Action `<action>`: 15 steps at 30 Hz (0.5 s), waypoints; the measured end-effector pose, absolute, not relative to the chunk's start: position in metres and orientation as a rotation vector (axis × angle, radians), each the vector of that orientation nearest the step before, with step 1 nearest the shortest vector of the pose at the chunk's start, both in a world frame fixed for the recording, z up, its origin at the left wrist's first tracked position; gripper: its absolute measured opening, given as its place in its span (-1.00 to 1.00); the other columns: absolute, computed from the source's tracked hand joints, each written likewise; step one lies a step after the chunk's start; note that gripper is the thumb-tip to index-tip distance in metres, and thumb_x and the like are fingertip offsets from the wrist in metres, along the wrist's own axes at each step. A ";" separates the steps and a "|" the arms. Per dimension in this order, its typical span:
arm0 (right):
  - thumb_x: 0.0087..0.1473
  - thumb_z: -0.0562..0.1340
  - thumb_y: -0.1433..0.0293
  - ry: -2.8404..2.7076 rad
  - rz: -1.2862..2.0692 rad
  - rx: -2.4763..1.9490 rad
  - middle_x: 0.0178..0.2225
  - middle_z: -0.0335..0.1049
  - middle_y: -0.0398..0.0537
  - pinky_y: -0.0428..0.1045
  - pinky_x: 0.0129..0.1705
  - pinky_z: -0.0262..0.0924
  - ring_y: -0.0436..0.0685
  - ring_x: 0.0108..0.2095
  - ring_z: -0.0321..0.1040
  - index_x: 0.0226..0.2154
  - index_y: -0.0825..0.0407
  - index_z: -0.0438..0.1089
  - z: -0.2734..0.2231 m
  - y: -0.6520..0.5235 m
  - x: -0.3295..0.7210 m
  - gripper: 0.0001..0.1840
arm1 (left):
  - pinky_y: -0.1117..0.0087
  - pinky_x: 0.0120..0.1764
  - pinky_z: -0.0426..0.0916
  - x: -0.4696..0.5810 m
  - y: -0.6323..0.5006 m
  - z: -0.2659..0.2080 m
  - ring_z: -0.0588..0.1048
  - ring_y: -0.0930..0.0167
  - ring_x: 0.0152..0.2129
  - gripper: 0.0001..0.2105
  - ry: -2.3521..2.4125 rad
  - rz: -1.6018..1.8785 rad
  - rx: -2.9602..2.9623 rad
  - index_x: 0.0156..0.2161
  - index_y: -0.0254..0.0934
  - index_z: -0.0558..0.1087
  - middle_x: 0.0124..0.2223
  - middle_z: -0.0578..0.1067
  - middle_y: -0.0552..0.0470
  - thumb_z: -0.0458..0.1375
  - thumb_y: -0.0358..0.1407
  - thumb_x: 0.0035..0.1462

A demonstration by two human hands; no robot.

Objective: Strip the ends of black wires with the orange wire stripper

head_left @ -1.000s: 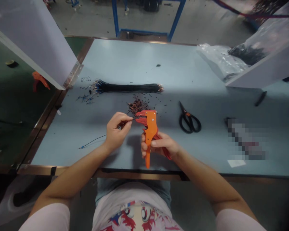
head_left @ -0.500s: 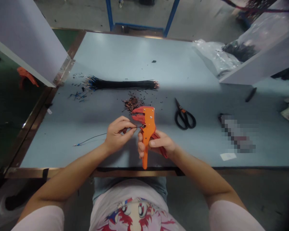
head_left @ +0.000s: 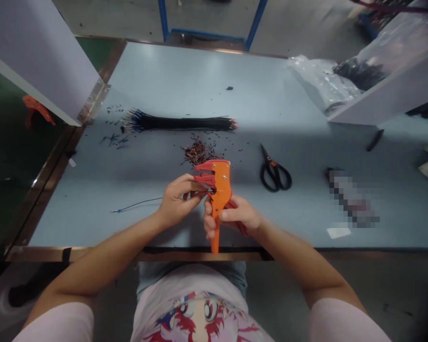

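Note:
My right hand (head_left: 231, 216) is wrapped around the handles of an orange and red wire stripper (head_left: 221, 187), whose red jaws point left. My left hand (head_left: 180, 199) pinches a thin black wire (head_left: 142, 203) close to the tool. The wire's near end reaches the notch below the jaws, partly hidden by my fingers. Its other end, with a blue terminal, trails left above the table. Behind the tool lies a small heap of copper and black scraps (head_left: 197, 153). Farther back rests a bundle of black wires (head_left: 185, 124) with blue terminals at left and bare copper at right.
Black-handled scissors (head_left: 275, 175) lie right of the tool. A blurred-out object (head_left: 353, 197) and a white paper slip (head_left: 338, 232) are farther right. Clear plastic bags (head_left: 324, 83) sit by the right panel. White panels (head_left: 39, 52) stand at both sides of the blue table (head_left: 207, 71).
My left hand has moved slightly right, bringing the wire's end farther into the stripper's notch. The wire's blue end has shifted a little right and up.

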State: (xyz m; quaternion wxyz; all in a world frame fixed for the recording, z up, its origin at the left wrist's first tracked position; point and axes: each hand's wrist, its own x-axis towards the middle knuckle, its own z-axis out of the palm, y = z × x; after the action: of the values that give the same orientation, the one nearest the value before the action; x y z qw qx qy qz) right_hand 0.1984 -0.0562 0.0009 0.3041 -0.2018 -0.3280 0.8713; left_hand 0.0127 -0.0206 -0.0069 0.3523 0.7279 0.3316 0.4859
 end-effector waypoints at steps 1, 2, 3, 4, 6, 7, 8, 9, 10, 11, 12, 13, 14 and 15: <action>0.00 0.35 0.29 -0.874 2.303 -0.531 -0.42 0.39 -0.05 0.12 -0.29 0.37 0.12 -0.43 0.46 -0.25 0.17 0.32 0.001 -0.056 0.198 -0.66 | 0.56 -0.53 0.25 0.013 -0.021 -0.007 0.37 0.57 -0.54 -0.93 0.854 1.261 1.882 -0.34 -0.25 0.52 -0.35 0.49 0.03 0.21 -0.43 0.06; 0.01 0.34 0.28 -0.880 2.299 -0.529 -0.43 0.39 -0.06 0.12 -0.30 0.37 0.11 -0.44 0.46 -0.26 0.17 0.32 0.000 -0.056 0.198 -0.66 | 0.56 -0.53 0.25 0.013 -0.021 -0.007 0.38 0.56 -0.53 -0.93 0.851 1.262 1.882 -0.33 -0.24 0.51 -0.34 0.50 0.03 0.21 -0.44 0.06; 0.01 0.34 0.27 -0.886 2.296 -0.529 -0.45 0.38 -0.08 0.11 -0.31 0.38 0.10 -0.46 0.45 -0.27 0.16 0.31 0.000 -0.056 0.197 -0.66 | 0.57 -0.53 0.25 0.013 -0.021 -0.006 0.39 0.56 -0.52 -0.93 0.847 1.262 1.881 -0.34 -0.24 0.51 -0.34 0.50 0.03 0.21 -0.44 0.06; 0.02 0.34 0.26 -0.891 2.295 -0.530 -0.47 0.37 -0.10 0.10 -0.33 0.38 0.09 -0.48 0.44 -0.28 0.15 0.30 0.000 -0.055 0.197 -0.67 | 0.57 -0.53 0.25 0.013 -0.021 -0.006 0.40 0.56 -0.51 -0.93 0.846 1.256 1.880 -0.34 -0.24 0.51 -0.33 0.51 0.02 0.21 -0.44 0.06; 0.04 0.33 0.25 -0.894 2.292 -0.539 -0.50 0.35 -0.13 0.08 -0.36 0.39 0.06 -0.51 0.42 -0.30 0.13 0.28 0.000 -0.055 0.197 -0.68 | 0.56 -0.52 0.26 0.014 -0.021 -0.006 0.41 0.55 -0.50 -0.93 0.849 1.244 1.879 -0.34 -0.24 0.52 -0.33 0.51 0.02 0.20 -0.42 0.08; 0.05 0.32 0.25 -0.893 2.289 -0.546 -0.51 0.34 -0.14 0.07 -0.38 0.39 0.05 -0.53 0.41 -0.31 0.13 0.28 0.000 -0.054 0.197 -0.69 | 0.56 -0.53 0.26 0.014 -0.021 -0.006 0.41 0.54 -0.51 -0.94 0.854 1.237 1.878 -0.34 -0.24 0.52 -0.33 0.51 0.02 0.20 -0.41 0.08; 0.06 0.31 0.26 -0.892 2.285 -0.553 -0.53 0.34 -0.15 0.06 -0.39 0.39 0.04 -0.54 0.41 -0.32 0.13 0.27 0.000 -0.054 0.197 -0.70 | 0.55 -0.52 0.26 0.014 -0.021 -0.006 0.41 0.54 -0.51 -0.94 0.860 1.236 1.878 -0.34 -0.24 0.52 -0.33 0.51 0.01 0.20 -0.41 0.08; 0.07 0.31 0.26 -0.891 2.280 -0.557 -0.54 0.34 -0.16 0.05 -0.40 0.39 0.03 -0.55 0.40 -0.33 0.13 0.27 0.001 -0.054 0.196 -0.71 | 0.55 -0.52 0.26 0.014 -0.022 -0.006 0.41 0.54 -0.50 -0.94 0.864 1.237 1.879 -0.34 -0.24 0.53 -0.33 0.52 0.01 0.20 -0.41 0.08; 0.07 0.31 0.26 -0.890 2.273 -0.562 -0.55 0.34 -0.16 0.04 -0.41 0.39 0.03 -0.56 0.40 -0.34 0.13 0.26 0.001 -0.054 0.196 -0.71 | 0.56 -0.52 0.26 0.014 -0.022 -0.006 0.42 0.54 -0.50 -0.94 0.866 1.238 1.881 -0.34 -0.25 0.53 -0.33 0.52 0.01 0.20 -0.41 0.08; 0.07 0.31 0.26 -0.891 2.269 -0.568 -0.56 0.34 -0.17 0.03 -0.43 0.39 0.03 -0.57 0.39 -0.35 0.13 0.26 0.001 -0.054 0.196 -0.71 | 0.56 -0.52 0.26 0.014 -0.022 -0.006 0.42 0.54 -0.50 -0.94 0.865 1.240 1.882 -0.34 -0.25 0.53 -0.34 0.52 0.01 0.20 -0.42 0.08; 0.07 0.31 0.26 -0.893 2.266 -0.572 -0.57 0.33 -0.17 0.02 -0.44 0.39 0.02 -0.58 0.38 -0.36 0.12 0.25 0.001 -0.055 0.196 -0.71 | 0.57 -0.52 0.26 0.014 -0.021 -0.006 0.42 0.55 -0.50 -0.94 0.862 1.243 1.883 -0.34 -0.25 0.53 -0.34 0.52 0.01 0.21 -0.42 0.07; 0.07 0.31 0.26 -0.895 2.263 -0.578 -0.57 0.33 -0.18 0.01 -0.45 0.39 0.01 -0.59 0.37 -0.37 0.12 0.24 0.001 -0.055 0.195 -0.70 | 0.58 -0.53 0.26 0.014 -0.021 -0.006 0.42 0.55 -0.50 -0.94 0.855 1.252 1.884 -0.34 -0.26 0.53 -0.34 0.52 0.01 0.21 -0.43 0.07; 0.07 0.31 0.26 -0.897 2.262 -0.582 -0.58 0.32 -0.18 0.00 -0.45 0.39 0.00 -0.60 0.36 -0.38 0.12 0.24 0.001 -0.055 0.195 -0.70 | 0.58 -0.53 0.25 0.014 -0.021 -0.006 0.42 0.56 -0.51 -0.94 0.845 1.263 1.887 -0.34 -0.27 0.53 -0.34 0.52 0.01 0.21 -0.43 0.07; 0.06 0.31 0.26 -0.898 2.261 -0.585 -0.58 0.32 -0.18 -0.01 -0.46 0.38 0.00 -0.60 0.36 -0.39 0.12 0.23 0.001 -0.055 0.194 -0.69 | 0.59 -0.53 0.25 0.014 -0.021 -0.007 0.41 0.56 -0.52 -0.94 0.834 1.274 1.892 -0.34 -0.27 0.53 -0.35 0.52 0.02 0.21 -0.44 0.06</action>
State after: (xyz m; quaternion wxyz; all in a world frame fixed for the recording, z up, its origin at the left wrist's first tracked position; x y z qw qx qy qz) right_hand 0.1943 -0.0548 0.0012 0.3144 -0.2218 -0.3406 0.8579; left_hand 0.0142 -0.0205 -0.0067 0.3489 0.7301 0.3220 0.4915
